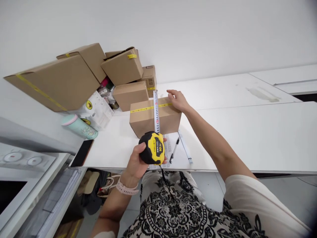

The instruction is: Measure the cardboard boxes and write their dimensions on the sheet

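A yellow and black tape measure [154, 148] sits in my left hand [136, 162], whose fingers are wrapped round it near the table's front edge. Its white blade [156, 114] is pulled out and lies across the top of a closed cardboard box [143, 119], reaching past the far edge. Yellow tape runs along that box's top. At the box's far right corner rests my right hand [178, 100], fingers apart and slightly bent, close to but not on the blade. Some of its fingers are hidden.
Paper sheets [183, 155] with a black pen [174, 150] lie before the box. Several cardboard boxes [123, 67] are piled at the back left. A mint-green bottle [80, 126] and a dark flat object [83, 152] are at the left. A white wall [198, 39] stands behind the table.
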Demonstrator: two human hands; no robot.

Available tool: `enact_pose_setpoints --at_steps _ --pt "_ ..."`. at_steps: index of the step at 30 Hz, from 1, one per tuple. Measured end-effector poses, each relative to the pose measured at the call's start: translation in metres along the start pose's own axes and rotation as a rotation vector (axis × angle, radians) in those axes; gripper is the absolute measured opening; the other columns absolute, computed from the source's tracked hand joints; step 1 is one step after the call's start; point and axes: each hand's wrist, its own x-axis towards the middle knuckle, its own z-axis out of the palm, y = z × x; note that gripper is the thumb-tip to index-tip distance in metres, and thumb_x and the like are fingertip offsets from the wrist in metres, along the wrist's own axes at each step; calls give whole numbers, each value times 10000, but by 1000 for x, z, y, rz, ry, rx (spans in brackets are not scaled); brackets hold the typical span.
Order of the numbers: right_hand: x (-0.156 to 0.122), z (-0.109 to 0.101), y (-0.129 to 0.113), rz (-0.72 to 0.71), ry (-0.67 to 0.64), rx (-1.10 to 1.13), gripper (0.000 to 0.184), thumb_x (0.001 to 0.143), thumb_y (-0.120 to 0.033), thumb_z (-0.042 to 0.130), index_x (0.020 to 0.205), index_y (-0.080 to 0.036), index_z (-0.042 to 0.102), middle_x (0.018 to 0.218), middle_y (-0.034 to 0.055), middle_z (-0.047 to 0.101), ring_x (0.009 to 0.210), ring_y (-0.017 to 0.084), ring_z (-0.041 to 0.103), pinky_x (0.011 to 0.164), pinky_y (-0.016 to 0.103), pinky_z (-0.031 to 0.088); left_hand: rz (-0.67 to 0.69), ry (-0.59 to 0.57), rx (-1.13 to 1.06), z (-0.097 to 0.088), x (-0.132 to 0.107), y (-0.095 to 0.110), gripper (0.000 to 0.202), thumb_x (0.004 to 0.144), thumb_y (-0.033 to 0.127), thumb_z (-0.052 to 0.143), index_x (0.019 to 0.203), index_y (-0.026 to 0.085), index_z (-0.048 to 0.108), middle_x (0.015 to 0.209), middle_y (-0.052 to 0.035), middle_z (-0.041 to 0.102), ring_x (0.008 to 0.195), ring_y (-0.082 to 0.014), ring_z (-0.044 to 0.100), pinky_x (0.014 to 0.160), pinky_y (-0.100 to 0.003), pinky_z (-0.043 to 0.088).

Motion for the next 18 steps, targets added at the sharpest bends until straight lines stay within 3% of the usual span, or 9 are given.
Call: enact_pose_setpoints --at_steps 4,8,14,18 --pt "15 9 -20 -53 -134 -10 490 999 -344 405 1404 -164 615 1461 104 605 1377 294 511 1193 473 356 -7 3 -23 -1 10 -4 595 759 544 733 1230 189 649 1248 -165 694 1025 -396 711 806 -577 620" --pt "24 20 -27 -2 -246 9 496 1001 -353 440 1445 -184 583 1473 96 600 1343 317 553 1194 522 357 -31 19 -39 1 16 -6 585 762 545 741 1209 181 646 1215 -163 703 979 -367 722 796 -558 624" --pt "33 32 -23 26 -295 -174 491 993 -389 434 1418 -229 622 1426 106 639 1320 379 550 1154 644 341 -57 35 -62 7 16 -13 583 741 545 775 1182 183 659 1190 -146 703 785 -282 727 726 -494 631" --pt "38 38 -18 17 -308 -246 458 997 -409 422 1361 -278 667 1333 75 701 1280 362 574 1159 640 311 -82 25 -93 7 14 -21 542 788 515 748 1214 192 656 1223 -148 685 837 -270 715 757 -473 627"
